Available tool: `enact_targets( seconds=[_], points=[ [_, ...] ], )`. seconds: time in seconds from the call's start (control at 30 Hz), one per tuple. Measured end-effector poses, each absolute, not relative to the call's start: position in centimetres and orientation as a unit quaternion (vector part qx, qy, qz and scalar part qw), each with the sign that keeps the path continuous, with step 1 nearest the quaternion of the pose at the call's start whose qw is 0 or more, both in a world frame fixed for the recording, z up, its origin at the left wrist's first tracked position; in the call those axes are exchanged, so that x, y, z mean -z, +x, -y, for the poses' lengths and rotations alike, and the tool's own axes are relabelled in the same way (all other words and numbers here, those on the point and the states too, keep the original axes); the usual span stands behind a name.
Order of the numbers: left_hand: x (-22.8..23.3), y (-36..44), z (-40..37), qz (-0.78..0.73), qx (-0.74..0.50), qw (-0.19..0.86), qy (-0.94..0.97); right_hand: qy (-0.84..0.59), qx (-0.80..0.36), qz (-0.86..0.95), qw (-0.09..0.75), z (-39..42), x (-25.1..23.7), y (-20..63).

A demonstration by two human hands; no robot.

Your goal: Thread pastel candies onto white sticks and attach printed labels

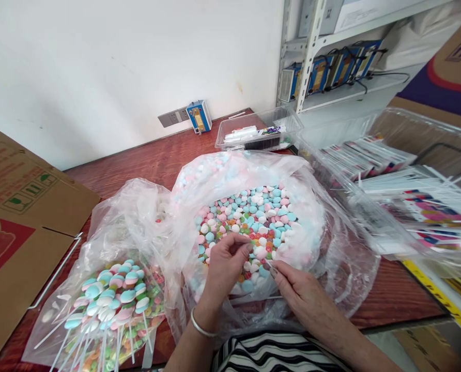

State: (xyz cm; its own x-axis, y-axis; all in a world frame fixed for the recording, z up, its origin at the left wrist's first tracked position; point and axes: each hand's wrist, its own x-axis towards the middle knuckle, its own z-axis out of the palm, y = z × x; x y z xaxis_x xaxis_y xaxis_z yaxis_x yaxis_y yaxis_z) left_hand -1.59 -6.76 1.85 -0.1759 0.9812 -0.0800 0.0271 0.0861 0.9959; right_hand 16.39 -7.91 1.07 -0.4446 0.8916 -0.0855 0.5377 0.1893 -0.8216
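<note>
A large clear plastic bag (316, 232) lies open, full of pink, blue and white candies (257, 199) mixed with small coloured gummy rings. My left hand (228, 261) is over the candies, thumb and forefinger curled together; whatever is between them is too small to make out. Just right of it, my right hand (298, 287) pinches a thin white stick, mostly hidden by the fingers. On the left, a pile of candy skewers (116, 292) with layered candies and white sticks rests on a second plastic bag (40, 341) with gummy rings inside.
A cardboard box (25, 206) stands at the left. Behind the candies are a clear tray (220, 137) and a small blue device (199, 117) by the wall socket. At the right, a clear bin (354, 219) holds packets and white sticks, near a metal shelf (310, 57).
</note>
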Motion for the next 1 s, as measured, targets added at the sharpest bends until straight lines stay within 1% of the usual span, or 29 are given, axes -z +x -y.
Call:
enact_targets(
  seconds=[0.07, 0.17, 0.23, 0.3, 0.33, 0.4, 0.47, 0.53, 0.63, 0.77, 0.87, 1.0],
  points=[
    [-1.5, -1.1, 8.0, -0.588, -0.491, 0.421, 0.486, -0.488, -0.396, 0.750, 0.207, 8.4, -0.5, 16.5],
    [-1.2, -0.7, 9.6, -0.590, -0.468, 0.407, 0.517, -0.483, -0.379, 0.760, 0.216, 9.1, 0.2, 16.7],
    [-1.2, -1.2, 10.4, -0.587, -0.470, 0.410, 0.516, -0.457, -0.378, 0.770, 0.234, 9.5, 0.6, 16.9],
    [-1.3, -2.3, 10.9, -0.612, -0.472, 0.380, 0.509, -0.435, -0.380, 0.773, 0.263, 9.5, 0.9, 17.1],
    [-1.3, -3.2, 11.0, -0.637, -0.466, 0.346, 0.507, -0.432, -0.381, 0.768, 0.279, 9.5, 1.0, 17.2],
    [-1.3, -5.0, 11.1, -0.693, -0.436, 0.247, 0.518, -0.442, -0.384, 0.752, 0.302, 9.3, 1.2, 17.5],
    [-1.3, -6.9, 11.1, -0.734, -0.375, 0.149, 0.546, -0.456, -0.389, 0.739, 0.306, 9.0, 1.2, 17.7],
    [-1.2, -8.4, 11.1, -0.756, -0.294, 0.090, 0.578, -0.468, -0.391, 0.733, 0.299, 8.9, 1.0, 17.8],
    [-1.5, -9.8, 11.5, -0.783, -0.192, 0.061, 0.589, -0.478, -0.389, 0.733, 0.289, 8.8, 0.6, 17.8],
    [-2.0, -10.5, 12.3, -0.814, -0.123, 0.036, 0.567, -0.463, -0.400, 0.742, 0.272, 8.9, 0.5, 17.7],
    [-1.8, -10.4, 12.3, -0.803, -0.139, 0.032, 0.579, -0.452, -0.410, 0.748, 0.262, 8.7, 0.8, 17.4],
    [-0.7, -9.2, 11.1, -0.749, -0.178, 0.023, 0.637, -0.429, -0.414, 0.761, 0.255, 8.6, 1.2, 16.9]
  ],
)
